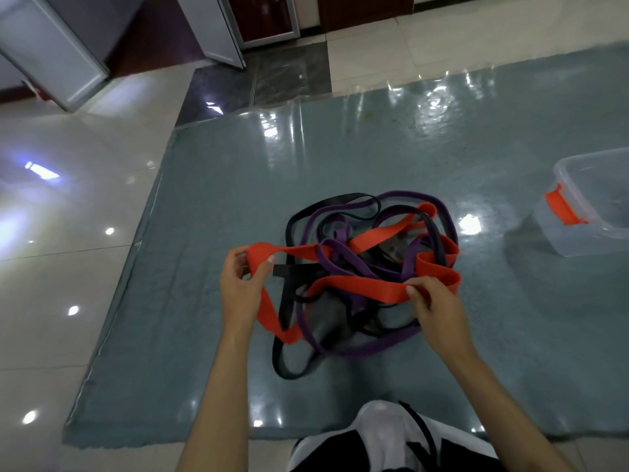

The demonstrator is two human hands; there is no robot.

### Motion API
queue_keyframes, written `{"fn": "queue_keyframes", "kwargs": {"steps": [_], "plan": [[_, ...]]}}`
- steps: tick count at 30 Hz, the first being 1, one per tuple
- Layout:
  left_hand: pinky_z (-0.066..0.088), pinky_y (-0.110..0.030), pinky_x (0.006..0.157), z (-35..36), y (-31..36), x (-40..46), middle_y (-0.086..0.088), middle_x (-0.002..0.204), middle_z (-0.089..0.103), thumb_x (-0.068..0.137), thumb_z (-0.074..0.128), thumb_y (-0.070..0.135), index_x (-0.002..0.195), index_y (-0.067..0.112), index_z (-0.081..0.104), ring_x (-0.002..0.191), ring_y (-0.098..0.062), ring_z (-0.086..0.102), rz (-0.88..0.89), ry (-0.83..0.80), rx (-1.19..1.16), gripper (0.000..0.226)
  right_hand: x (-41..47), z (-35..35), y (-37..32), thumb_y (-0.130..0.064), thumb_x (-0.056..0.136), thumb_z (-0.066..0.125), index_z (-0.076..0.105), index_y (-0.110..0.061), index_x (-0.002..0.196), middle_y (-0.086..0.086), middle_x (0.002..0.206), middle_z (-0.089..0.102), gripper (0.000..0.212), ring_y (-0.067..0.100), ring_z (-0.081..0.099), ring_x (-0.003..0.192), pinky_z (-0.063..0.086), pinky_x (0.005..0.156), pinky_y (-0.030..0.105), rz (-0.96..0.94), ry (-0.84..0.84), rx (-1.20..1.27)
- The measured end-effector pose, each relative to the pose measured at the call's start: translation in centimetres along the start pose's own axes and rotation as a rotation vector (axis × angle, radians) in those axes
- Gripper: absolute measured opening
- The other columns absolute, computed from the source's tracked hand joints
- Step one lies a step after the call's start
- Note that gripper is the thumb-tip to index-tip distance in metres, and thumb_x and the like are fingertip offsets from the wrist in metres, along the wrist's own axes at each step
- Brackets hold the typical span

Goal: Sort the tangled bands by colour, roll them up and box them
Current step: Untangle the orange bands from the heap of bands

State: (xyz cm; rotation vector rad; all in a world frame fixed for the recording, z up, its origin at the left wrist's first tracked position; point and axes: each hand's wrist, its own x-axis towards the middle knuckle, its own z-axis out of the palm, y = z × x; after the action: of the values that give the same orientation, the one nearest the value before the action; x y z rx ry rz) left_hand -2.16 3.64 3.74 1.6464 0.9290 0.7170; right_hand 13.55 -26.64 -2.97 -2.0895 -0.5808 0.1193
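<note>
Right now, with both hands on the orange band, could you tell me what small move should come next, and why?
Probably lift the wide orange elastic band up and toward you. The left hand and right hand each pinch it, yet purple bands and black bands cross it in the tangle.

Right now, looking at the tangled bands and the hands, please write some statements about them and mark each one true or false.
1. Both hands, left and right, hold the orange band. True.
2. The clear box already contains rolled bands. False: no rolled band shows in it.
3. The purple band and black band lie tangled together on the mat. True.
4. The box stands to the left of the pile. False: it stands to the right.
</note>
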Motion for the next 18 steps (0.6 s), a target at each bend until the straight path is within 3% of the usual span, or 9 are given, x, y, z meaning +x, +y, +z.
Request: {"fn": "queue_keyframes", "kwargs": {"steps": [2, 6, 12, 15, 18], "plan": [[0.054, -0.013, 0.083, -0.1, 0.8, 0.3, 0.022, 0.101, 0.073, 0.089, 0.085, 0.034, 0.106, 0.045, 0.065, 0.094, 0.003, 0.068, 0.038, 0.021, -0.01, 0.029, 0.1, 0.0, -0.1, -0.01, 0.099, 0.067, 0.068, -0.02, 0.103, -0.008, 0.095, 0.066, 0.011, 0.002, 0.063, 0.089, 0.043, 0.084, 0.007, -0.058, 0.042, 0.015], [0.055, -0.016, 0.081, -0.2, 1.7, 1.0, 0.017, 0.103, 0.074, 0.089, 0.084, 0.037, 0.111, 0.046, 0.068, 0.093, 0.002, 0.068, 0.05, 0.013, 0.031, 0.028, 0.7, 0.1, 0.1, -0.002, 0.098, 0.066, 0.068, -0.015, 0.106, -0.008, 0.103, 0.062, 0.015, 0.003, 0.063, 0.098, 0.047, 0.088, 0.012, -0.037, 0.058, 0.084], [0.056, -0.03, 0.083, -0.3, -0.2, 1.1, 0.01, 0.108, 0.071, 0.094, 0.073, 0.055, 0.113, 0.046, 0.064, 0.101, -0.015, 0.071, -0.117, -0.059, 0.15, 0.022, 0.8, -0.4, 1.2, -0.002, 0.094, 0.072, 0.071, -0.018, 0.103, -0.006, 0.099, 0.067, 0.018, 0.002, 0.066, 0.088, 0.049, 0.081, 0.011, 0.075, 0.06, 0.05], [0.048, -0.024, 0.08, -0.4, -1.4, 1.3, 0.01, 0.122, 0.068, 0.098, 0.066, 0.056, 0.128, 0.042, 0.062, 0.113, -0.016, 0.067, -0.18, -0.086, 0.218, 0.034, 0.7, -0.9, 1.9, -0.006, 0.094, 0.073, 0.072, -0.018, 0.104, -0.004, 0.099, 0.07, 0.016, 0.011, 0.066, 0.085, 0.054, 0.081, 0.028, 0.121, 0.027, -0.036], [0.042, -0.031, 0.107, -0.5, -2.9, 1.7, 0.0, 0.154, 0.056, 0.103, 0.056, 0.057, 0.156, 0.03, 0.049, 0.139, -0.022, 0.054, -0.281, -0.196, 0.377, 0.059, 0.6, -1.0, 2.6, -0.001, 0.093, 0.07, 0.075, -0.017, 0.11, -0.003, 0.105, 0.073, 0.024, 0.018, 0.07, 0.091, 0.055, 0.079, 0.033, 0.146, -0.08, -0.141]]}}
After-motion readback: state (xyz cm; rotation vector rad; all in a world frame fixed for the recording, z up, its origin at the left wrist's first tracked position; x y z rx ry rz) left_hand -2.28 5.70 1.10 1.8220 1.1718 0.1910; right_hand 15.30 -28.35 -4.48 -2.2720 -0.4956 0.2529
